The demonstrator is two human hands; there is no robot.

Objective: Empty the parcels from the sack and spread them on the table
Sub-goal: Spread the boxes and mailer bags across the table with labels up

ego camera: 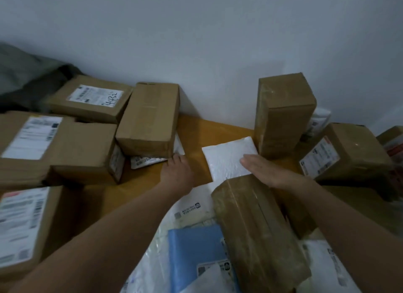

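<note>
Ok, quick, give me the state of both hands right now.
Left hand: fingertips at the white mailer under a brown box; grip cannot be told.
Right hand: open, fingers straight, flat on the white padded envelope.

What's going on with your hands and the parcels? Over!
Left hand at labelled white mailer pinned under brown box, grip unclear. Right hand flat on white padded mailer. Tall box right behind it, table crowded.
</note>
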